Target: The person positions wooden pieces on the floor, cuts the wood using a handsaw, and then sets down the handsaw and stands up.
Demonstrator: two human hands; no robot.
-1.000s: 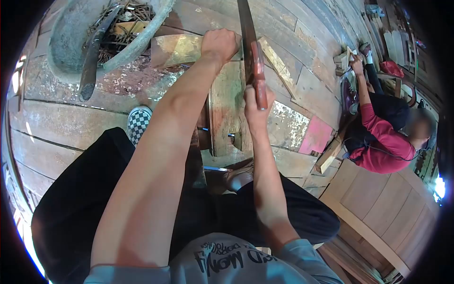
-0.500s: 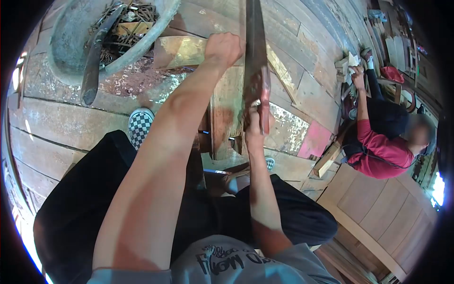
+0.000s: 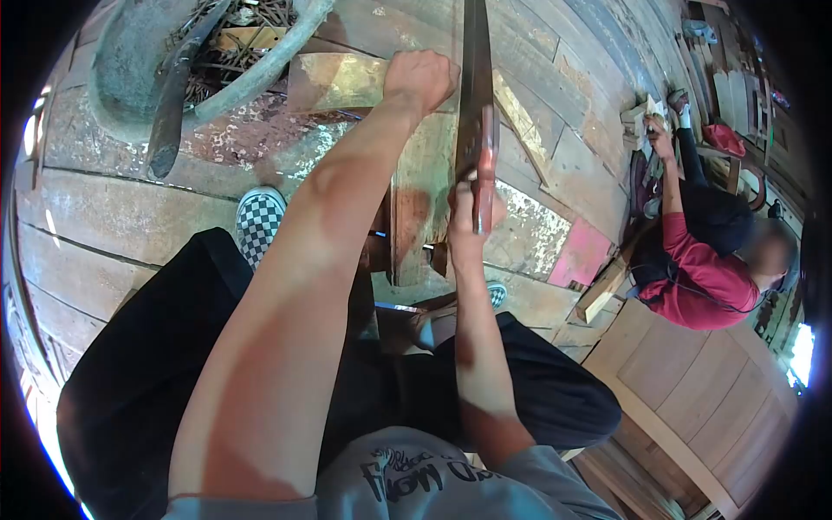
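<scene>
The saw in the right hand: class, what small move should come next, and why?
Probably one short, gentle stroke of the saw: the right hand grips its handle, and the left hand is on the board, close beside the blade, so going slowly seems safest.

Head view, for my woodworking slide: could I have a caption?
Right hand grips a saw beside the left hand, which is closed over a board.
</scene>
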